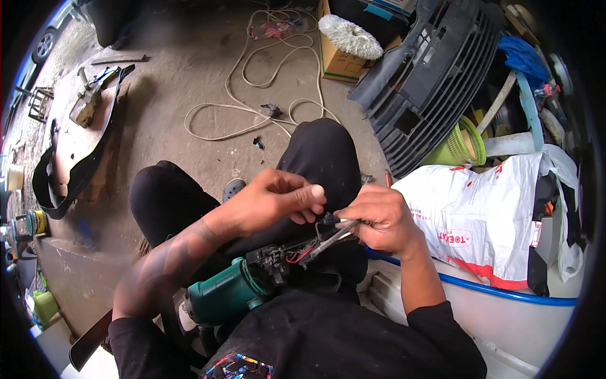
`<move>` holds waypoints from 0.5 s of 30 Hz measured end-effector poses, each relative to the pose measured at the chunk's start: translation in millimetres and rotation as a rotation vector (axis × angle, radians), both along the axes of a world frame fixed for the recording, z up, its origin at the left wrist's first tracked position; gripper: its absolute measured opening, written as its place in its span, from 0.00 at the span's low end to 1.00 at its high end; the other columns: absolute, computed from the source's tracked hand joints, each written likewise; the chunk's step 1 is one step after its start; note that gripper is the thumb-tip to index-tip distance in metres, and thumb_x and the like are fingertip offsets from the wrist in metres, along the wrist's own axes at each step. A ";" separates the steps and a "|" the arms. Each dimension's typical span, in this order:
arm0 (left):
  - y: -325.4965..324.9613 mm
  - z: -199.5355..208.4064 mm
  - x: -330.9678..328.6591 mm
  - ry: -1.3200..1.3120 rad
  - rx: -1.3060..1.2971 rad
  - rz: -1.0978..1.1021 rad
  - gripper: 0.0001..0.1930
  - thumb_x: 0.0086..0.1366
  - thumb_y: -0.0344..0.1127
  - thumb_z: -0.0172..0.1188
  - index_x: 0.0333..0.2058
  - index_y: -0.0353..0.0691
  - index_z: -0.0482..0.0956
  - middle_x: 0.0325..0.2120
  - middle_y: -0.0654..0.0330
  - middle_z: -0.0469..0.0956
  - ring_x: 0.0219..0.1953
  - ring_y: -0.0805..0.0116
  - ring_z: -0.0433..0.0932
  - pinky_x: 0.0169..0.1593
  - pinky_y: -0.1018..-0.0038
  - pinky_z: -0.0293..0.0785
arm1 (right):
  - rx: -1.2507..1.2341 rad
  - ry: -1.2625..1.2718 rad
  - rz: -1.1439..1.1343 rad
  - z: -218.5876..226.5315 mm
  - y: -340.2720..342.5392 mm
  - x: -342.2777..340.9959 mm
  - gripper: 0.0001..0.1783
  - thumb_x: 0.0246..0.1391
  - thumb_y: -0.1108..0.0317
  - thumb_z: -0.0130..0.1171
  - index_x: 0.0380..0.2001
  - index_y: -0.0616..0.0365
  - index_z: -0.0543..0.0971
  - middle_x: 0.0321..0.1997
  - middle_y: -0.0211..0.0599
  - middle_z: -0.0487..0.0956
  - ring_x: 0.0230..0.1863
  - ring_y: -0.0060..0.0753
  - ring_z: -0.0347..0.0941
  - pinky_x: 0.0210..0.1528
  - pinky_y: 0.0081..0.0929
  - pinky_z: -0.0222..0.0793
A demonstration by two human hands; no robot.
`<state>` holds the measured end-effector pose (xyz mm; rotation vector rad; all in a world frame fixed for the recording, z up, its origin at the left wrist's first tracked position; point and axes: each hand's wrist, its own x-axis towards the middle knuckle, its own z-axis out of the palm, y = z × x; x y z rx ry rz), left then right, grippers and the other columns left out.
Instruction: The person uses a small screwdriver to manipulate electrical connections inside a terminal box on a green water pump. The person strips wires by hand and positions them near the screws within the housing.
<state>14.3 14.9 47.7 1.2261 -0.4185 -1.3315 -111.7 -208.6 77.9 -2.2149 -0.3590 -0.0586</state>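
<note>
A green power tool (228, 292) lies across my lap, its rear housing off so that the black inner parts (270, 260) and thin red wires (295, 256) are bare. From these parts, grey and white cable ends (331, 240) run up to my right hand (384, 218), which pinches them beside a small black piece (327, 221). My left hand (291, 197) hovers just left of that piece, thumb and fingers curled together. Whether anything small sits between its fingertips is hidden.
A long pale cord (230, 106) with a black plug (271, 110) loops over the concrete floor ahead. At right stand a black slatted car grille (435, 82), a green basket (464, 142) and a white sack (470, 218) on a blue-rimmed tub (505, 299). A board (82, 139) lies at left.
</note>
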 end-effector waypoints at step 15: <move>-3.6 13.5 -21.9 -0.133 0.109 0.034 0.12 0.70 0.34 0.63 0.34 0.28 0.82 0.25 0.58 0.83 0.28 0.73 0.83 0.35 0.77 0.81 | 0.015 -0.178 0.061 0.3 13.8 -11.2 0.19 0.30 0.84 0.67 0.32 0.59 0.83 0.28 0.33 0.79 0.31 0.37 0.77 0.32 0.30 0.73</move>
